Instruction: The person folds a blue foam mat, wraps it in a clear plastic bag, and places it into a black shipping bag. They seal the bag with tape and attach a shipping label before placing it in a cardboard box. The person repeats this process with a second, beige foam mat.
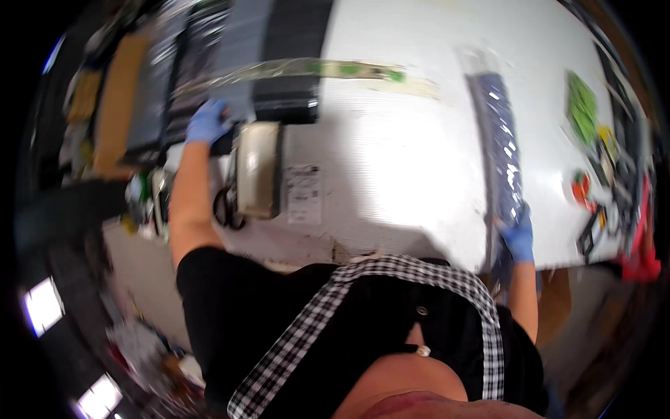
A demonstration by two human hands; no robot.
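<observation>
A long narrow blue-grey bundle in shiny clear plastic lies lengthwise on the right of the white table. Around its near end closes my right hand, in a blue glove, thumb on top. My left hand, gloved the same way, is at the near edge of a row of dark and grey plastic-wrapped packs; its fingers are blurred, and any grip is hidden. Beside that hand stands a pale-topped box-like block with dark sides. Black scissor-like handles show next to the block.
A clear tape strip with green marks crosses the packs and tabletop. A printed white label lies right of the block. Toward the right edge are a green bundle, an orange-red roll and assorted tools. A cardboard piece stands at left.
</observation>
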